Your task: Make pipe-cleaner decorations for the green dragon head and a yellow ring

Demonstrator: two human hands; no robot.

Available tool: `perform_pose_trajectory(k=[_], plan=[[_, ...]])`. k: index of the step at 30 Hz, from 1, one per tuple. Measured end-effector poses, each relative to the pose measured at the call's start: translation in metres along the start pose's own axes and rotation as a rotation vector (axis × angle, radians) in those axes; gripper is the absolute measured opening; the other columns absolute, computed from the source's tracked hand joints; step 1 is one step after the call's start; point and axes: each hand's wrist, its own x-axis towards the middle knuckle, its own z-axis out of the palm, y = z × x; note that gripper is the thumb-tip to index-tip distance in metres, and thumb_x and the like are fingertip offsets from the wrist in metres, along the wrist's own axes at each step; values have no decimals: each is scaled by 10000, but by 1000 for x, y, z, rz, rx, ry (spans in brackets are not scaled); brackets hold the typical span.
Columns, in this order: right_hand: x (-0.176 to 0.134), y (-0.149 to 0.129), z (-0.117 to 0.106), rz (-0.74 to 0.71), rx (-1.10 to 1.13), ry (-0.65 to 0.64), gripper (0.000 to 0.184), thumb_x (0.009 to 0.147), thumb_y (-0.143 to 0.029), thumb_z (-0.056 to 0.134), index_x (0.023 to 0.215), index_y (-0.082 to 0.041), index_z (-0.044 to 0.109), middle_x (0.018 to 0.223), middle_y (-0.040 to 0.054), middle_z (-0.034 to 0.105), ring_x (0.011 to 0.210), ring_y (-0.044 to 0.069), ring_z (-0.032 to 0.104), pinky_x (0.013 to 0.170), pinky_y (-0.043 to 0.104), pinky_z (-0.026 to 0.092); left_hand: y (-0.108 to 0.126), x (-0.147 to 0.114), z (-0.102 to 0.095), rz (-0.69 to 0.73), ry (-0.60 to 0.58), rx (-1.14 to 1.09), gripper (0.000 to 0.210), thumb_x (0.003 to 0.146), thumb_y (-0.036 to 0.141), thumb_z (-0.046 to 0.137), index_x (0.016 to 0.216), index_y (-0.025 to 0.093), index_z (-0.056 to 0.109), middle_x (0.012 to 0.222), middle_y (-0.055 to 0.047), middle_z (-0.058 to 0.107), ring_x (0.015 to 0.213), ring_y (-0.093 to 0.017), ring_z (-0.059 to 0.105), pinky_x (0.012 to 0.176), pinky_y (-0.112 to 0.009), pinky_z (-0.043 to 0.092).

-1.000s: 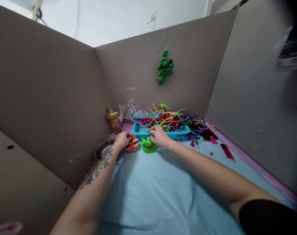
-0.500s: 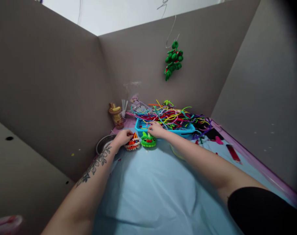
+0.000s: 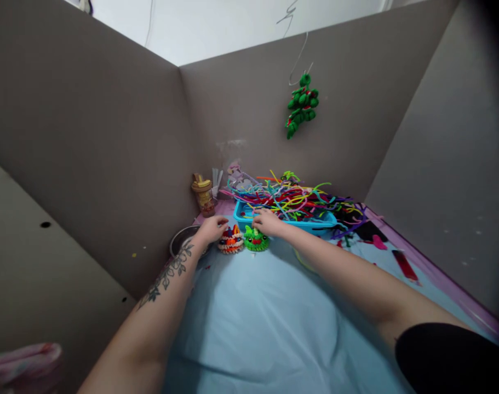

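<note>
Two small fuzzy pipe-cleaner figures stand side by side on the blue cloth [image 3: 257,306]. The left one is an orange figure [image 3: 231,242] with cream bands and dark purple bits. Beside it sits a green figure [image 3: 256,241] with eyes, a red patch and a pale horn. My left hand [image 3: 212,228] is at the upper left of the orange figure, thumb and finger apart with nothing between them. Over the top right of the green one is my right hand [image 3: 269,223], its fingers apart near the horn; whether they touch it is unclear.
Behind the figures, a blue tray [image 3: 310,224] overflows with colourful pipe cleaners [image 3: 294,200]. A metal bowl [image 3: 179,241] and a brown cup [image 3: 204,197] stand left. Grey panels [image 3: 249,104] enclose the table; a green ornament [image 3: 302,106] hangs on the back one.
My left hand has drawn up off the orange figure, so more of it shows. My right hand stays by the green figure. The whole view has shifted slightly.
</note>
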Motion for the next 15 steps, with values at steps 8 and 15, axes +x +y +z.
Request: perform_pose_trajectory(k=[8,15], plan=[[-32,10,-16,65,41,273,248,823,-236,492,970,-211,691,1268,98,470,1220,258,324,1007,412,255,-40,10,-40,-287,90,228,286,779,222,479,1001,178,655,1018,-87,675,896,-192,617,746,-241,457],[-83,-6,-27,-218,69,322,186,810,-225,510,905,-210,669,1274,95,425,1245,277,272,1015,471,265,-58,50,-45,-254,-183,411,159,641,150,603,742,222,702,905,-85,694,868,-209,623,765,-270,441]])
